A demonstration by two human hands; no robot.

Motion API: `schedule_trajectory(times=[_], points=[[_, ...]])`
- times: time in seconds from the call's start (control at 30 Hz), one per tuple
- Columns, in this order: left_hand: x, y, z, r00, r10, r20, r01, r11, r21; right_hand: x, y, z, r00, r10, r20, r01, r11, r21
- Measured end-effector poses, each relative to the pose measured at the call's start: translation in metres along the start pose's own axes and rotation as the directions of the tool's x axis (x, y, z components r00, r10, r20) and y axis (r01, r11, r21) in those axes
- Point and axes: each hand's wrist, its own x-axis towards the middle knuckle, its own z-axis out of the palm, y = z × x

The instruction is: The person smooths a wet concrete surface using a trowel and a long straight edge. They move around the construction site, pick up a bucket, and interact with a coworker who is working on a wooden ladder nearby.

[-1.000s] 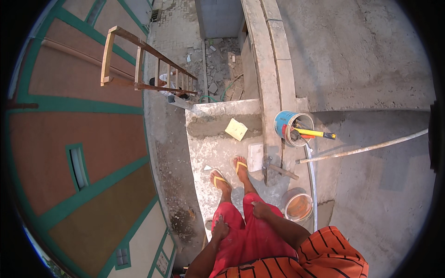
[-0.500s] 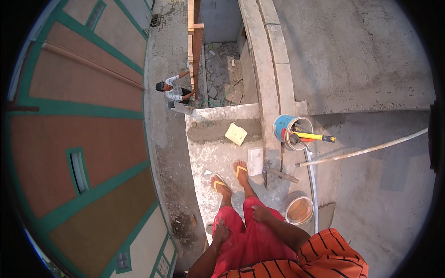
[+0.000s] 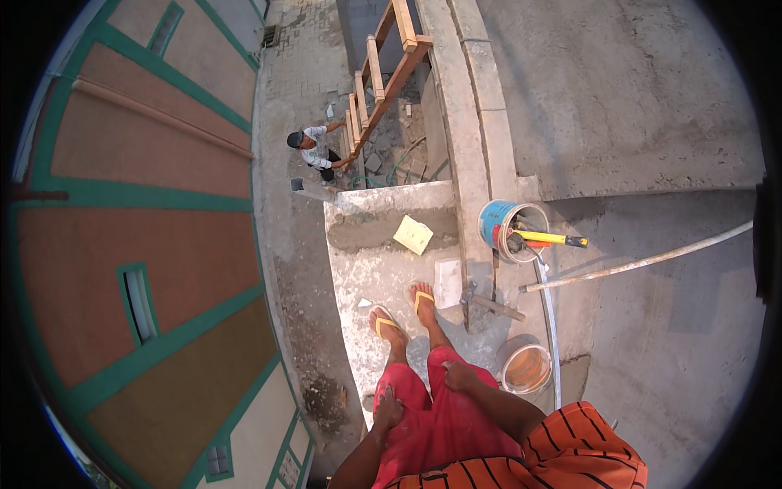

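head view: left hand (image 3: pixel 388 405) and right hand (image 3: pixel 458 376) rest loosely curled, empty, on red shorts (image 3: pixel 440 424).

Red shorts (image 3: pixel 444 424), near centre, creased over both thighs (person standing on concrete ledge). Left hand (image 3: pixel 388 407) and right hand (image 3: pixel 458 376) each rest flat on a thigh.

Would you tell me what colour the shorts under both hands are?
Red shorts, seen in the head view, with the left hand and right hand resting on them.

Orange-black striped shirt (image 3: pixel 562 456) — red shorts (image 3: pixel 440 424), seemingly yellow sandals (image 3: pixel 405 314).
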Motion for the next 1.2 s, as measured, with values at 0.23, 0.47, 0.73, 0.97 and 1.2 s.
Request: schedule_trajectory(times=[0.23,0.47,0.73,0.97,1.2], points=[[0.0,0.003,-0.005,1.0,-0.003,0.004,0.003,1.0,0.003,0.006,0.002,-0.001,0.998,0.014,-0.061,-0.009,0.996,0.084],[-0.011,0.017,-0.007,0.997,-0.041,-0.069,0.041,0.999,0.002,0.009,-0.188,-0.295,0.676,-0.481,-0.557,0.334,0.875,-0.351],[-0.012,0.017,0.006,0.998,0.01,-0.064,-0.012,0.999,-0.032,-0.069,-0.055,-0.64,0.276,-0.022,-0.961,-0.387,0.913,-0.132],[-0.03,0.058,-0.025,0.989,-0.147,-0.014,0.146,0.986,-0.076,-0.037,-0.032,-0.358,0.841,-0.336,-0.425,0.18,0.913,-0.366],[-0.028,0.057,-0.014,0.991,-0.132,-0.016,0.129,0.984,-0.124,-0.036,0.007,-0.032,0.972,-0.156,0.173,0.154,0.988,0.028]])
